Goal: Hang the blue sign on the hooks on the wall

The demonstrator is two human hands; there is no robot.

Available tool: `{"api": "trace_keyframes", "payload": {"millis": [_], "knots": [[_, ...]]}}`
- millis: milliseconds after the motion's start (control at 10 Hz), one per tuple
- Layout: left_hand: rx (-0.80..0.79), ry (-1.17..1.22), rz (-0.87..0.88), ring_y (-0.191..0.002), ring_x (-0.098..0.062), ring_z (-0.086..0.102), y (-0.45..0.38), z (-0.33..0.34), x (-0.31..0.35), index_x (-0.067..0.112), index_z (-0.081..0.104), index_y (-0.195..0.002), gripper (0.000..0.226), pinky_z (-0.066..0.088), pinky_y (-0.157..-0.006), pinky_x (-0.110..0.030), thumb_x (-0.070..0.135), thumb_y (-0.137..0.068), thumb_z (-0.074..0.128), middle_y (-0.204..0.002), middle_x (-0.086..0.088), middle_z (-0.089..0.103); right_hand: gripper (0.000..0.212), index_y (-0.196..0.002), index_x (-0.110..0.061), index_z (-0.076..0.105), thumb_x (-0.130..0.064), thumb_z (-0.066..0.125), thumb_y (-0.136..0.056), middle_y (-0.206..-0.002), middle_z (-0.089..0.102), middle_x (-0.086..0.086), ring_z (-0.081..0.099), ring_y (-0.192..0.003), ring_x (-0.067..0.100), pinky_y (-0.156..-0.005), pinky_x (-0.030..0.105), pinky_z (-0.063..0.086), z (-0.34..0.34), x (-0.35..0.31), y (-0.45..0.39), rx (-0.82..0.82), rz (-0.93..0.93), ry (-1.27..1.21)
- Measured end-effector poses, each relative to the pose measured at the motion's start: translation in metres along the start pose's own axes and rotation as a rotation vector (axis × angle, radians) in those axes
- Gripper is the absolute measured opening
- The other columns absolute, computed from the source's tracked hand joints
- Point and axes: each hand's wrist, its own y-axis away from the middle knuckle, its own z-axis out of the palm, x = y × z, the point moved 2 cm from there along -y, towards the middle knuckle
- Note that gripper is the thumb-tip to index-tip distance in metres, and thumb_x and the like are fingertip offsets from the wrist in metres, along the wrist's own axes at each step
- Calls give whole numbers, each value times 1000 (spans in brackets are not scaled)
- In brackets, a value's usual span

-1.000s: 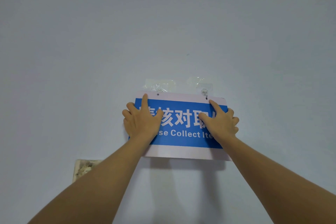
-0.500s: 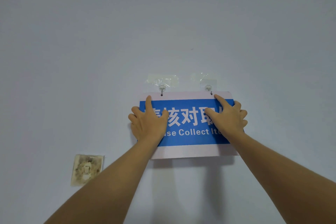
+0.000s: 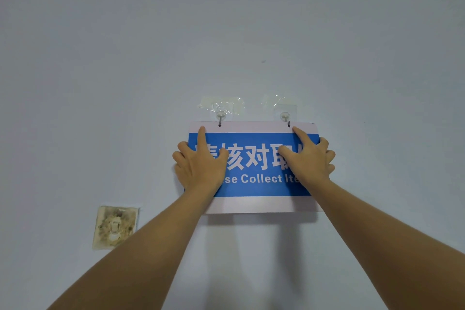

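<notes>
Blue sign (image 3: 254,158) flat on wall, both holes on hooks (image 3: 220,115) just above index fingertips; left hand (image 3: 201,166) and right hand (image 3: 308,161) fingers spread wide, pressing it.

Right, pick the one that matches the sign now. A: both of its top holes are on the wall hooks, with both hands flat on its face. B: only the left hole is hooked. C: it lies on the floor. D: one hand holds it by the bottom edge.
A: the blue sign hangs from the left hook and right hook, with the left hand and right hand pressed flat on it.
</notes>
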Motion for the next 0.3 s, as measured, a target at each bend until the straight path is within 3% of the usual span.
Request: {"api": "trace_keyframes", "payload": {"millis": [300], "knots": [[-41,-88,31,-136,-33,25,5,-5,1,34,20,-152,73,30,-107,-43,54,-88,51,-154,-13,19,71,-146,-35,34,-47,63,-83,-152,23,15,27,-136,36,-106,53,30,1,-2,9,-21,-19,107]]}}
